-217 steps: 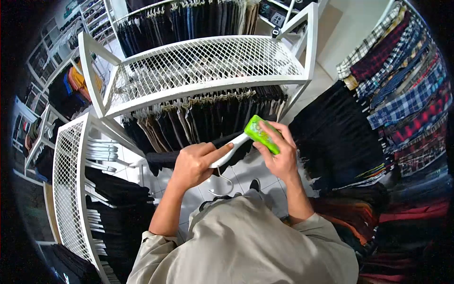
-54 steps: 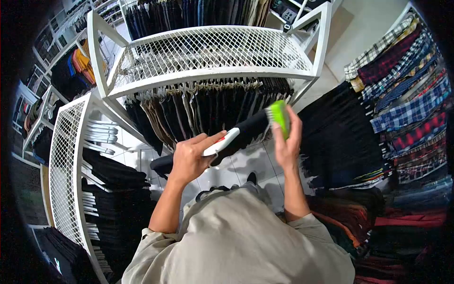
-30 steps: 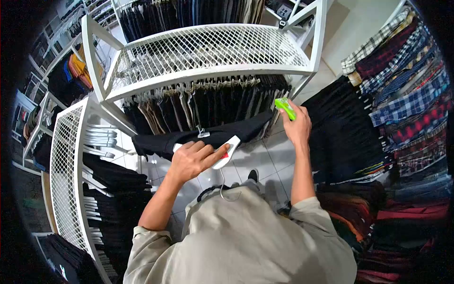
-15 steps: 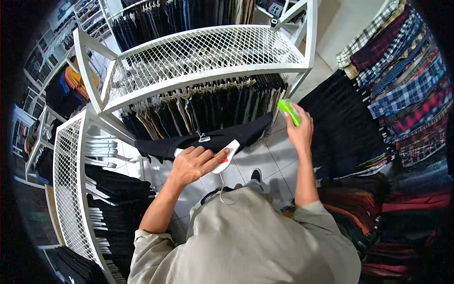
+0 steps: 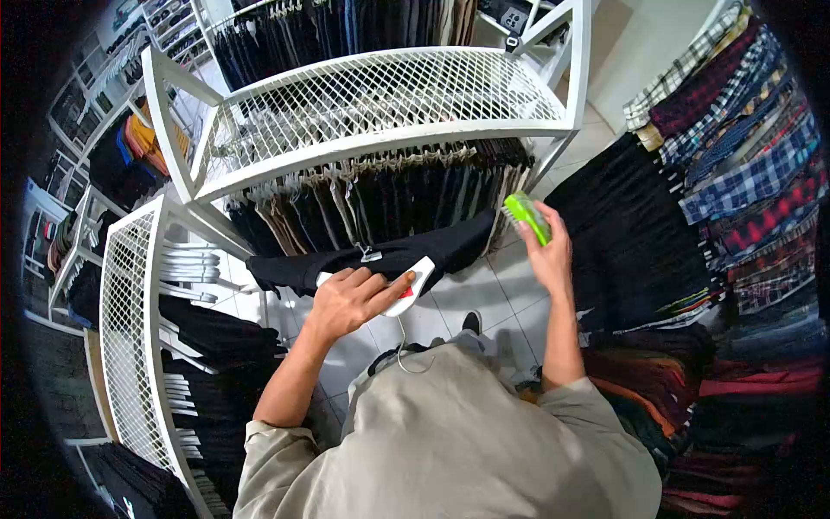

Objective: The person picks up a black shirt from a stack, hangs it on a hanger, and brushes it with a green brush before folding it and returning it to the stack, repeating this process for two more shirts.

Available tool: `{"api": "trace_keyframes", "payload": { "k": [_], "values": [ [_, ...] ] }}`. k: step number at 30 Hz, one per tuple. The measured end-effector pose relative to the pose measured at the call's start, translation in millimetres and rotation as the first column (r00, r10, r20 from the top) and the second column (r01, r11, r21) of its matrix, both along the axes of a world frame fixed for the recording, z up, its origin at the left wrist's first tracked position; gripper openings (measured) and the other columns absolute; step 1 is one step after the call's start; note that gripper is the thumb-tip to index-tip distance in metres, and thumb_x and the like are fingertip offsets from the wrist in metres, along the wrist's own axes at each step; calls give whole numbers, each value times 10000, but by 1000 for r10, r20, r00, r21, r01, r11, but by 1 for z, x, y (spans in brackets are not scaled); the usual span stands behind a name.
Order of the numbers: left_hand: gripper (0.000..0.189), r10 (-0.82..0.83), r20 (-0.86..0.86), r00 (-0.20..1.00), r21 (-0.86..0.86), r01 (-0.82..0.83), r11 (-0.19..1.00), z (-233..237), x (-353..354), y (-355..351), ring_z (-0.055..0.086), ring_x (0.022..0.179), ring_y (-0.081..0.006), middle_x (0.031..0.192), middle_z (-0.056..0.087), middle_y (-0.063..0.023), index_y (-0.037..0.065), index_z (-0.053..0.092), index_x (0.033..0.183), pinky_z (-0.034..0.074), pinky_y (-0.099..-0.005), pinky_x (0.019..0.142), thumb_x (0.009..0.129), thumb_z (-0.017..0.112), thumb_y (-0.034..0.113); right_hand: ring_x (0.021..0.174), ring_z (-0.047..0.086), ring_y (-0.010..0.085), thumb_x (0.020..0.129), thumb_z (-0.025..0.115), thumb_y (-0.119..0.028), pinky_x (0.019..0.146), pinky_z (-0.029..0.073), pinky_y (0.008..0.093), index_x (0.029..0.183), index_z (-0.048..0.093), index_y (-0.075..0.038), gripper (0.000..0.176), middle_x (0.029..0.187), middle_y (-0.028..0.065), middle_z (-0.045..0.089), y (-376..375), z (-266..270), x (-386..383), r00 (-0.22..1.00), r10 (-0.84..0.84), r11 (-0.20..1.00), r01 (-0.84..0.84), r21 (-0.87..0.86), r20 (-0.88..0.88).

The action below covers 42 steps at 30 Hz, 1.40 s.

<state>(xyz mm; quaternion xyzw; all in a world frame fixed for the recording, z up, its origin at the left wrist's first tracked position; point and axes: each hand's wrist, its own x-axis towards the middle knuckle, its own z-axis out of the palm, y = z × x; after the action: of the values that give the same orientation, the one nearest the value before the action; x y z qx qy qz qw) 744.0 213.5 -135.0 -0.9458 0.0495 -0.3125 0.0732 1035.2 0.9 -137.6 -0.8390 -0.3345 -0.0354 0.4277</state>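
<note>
My left hand (image 5: 347,303) is closed around a white clothes hanger (image 5: 421,278) with a red mark on it. The hanger's metal hook (image 5: 403,353) points down toward my body. A black shirt (image 5: 458,245) hangs from the hanger, stretched sideways beyond my hand, with a pale label at its neck. To the right, my right hand (image 5: 551,253) grips a bright green brush (image 5: 525,214). Its short bristles face left toward the shirt, and a gap separates the two.
A white mesh-topped rack (image 5: 380,91) stands ahead, with trousers (image 5: 415,195) hanging beneath. Another white mesh rack (image 5: 130,320) on the left holds dark clothes on hangers. Plaid shirts (image 5: 743,190) and dark garments line the right side. Tiled floor (image 5: 510,298) shows between them.
My right hand has turned the brush and lowered it slightly, so its bristles now show toward the shirt. My left hand keeps its hold on the hanger. The view has shifted a little.
</note>
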Motion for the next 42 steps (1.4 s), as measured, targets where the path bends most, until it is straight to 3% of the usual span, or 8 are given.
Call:
{"api": "trace_keyframes", "payload": {
  "k": [5,9,12,15,20,25,33,42],
  "values": [
    [580,-13,-8,1000,-9,13,1000,13,4,-3,500,620,-96,706,463,60,228,666,1348,429,-257,546,773,680,153,1204,611,345,891,775,-203,1024,469,412,1346,589,-59,513,1289,187,637,10,16,-45,925,374,925,-377,52,70],
    [612,16,3,1000,-318,-14,948,22,5,3,578,619,-207,695,550,-17,167,720,1255,471,-348,558,647,755,111,1166,597,389,872,777,-186,997,474,453,1415,522,-46,616,1272,203,600,5,-48,13,995,-60,993,67,-93,79],
    [501,186,-48,981,-788,-152,597,44,8,-6,698,784,-279,869,709,-108,137,742,1201,537,-314,708,718,803,22,1165,598,358,881,762,-173,980,479,453,1419,515,-28,610,1268,200,595,2,-27,-3,997,-79,997,78,15,9],
    [266,165,-83,983,-996,-88,28,50,17,-8,490,587,-64,686,579,24,8,715,1056,413,-258,527,962,732,257,1180,590,355,878,767,-165,983,484,442,1405,509,2,610,1257,206,593,16,5,-55,982,124,949,-160,271,145],
    [372,41,-180,983,-949,-163,-272,59,28,-10,432,524,-49,646,498,49,37,659,950,353,-244,464,984,681,406,1187,563,376,760,811,-82,1019,455,473,1388,495,-37,704,1270,203,582,47,-6,-69,872,173,899,-330,289,457],
    [387,75,-144,987,-950,-117,-289,69,26,1,431,495,-48,622,483,42,23,659,920,334,-231,443,976,694,404,1123,569,408,876,784,-186,962,462,478,1333,470,26,593,1217,222,570,40,-50,-1,962,-229,909,155,388,152],
    [374,1,-175,985,-941,-167,-293,62,47,-1,410,490,-46,620,481,50,35,640,883,319,-234,430,975,699,392,1159,578,382,798,846,-173,990,470,459,1359,480,26,698,1250,223,587,45,3,-60,833,153,911,-328,250,532],
    [395,49,-177,983,-952,-159,-260,61,56,12,405,499,-55,616,475,46,40,641,910,328,-250,446,967,700,427,1142,586,363,878,790,-227,963,478,454,1367,494,8,618,1233,213,589,28,-10,-3,982,-122,920,58,388,142]
  ]
}}
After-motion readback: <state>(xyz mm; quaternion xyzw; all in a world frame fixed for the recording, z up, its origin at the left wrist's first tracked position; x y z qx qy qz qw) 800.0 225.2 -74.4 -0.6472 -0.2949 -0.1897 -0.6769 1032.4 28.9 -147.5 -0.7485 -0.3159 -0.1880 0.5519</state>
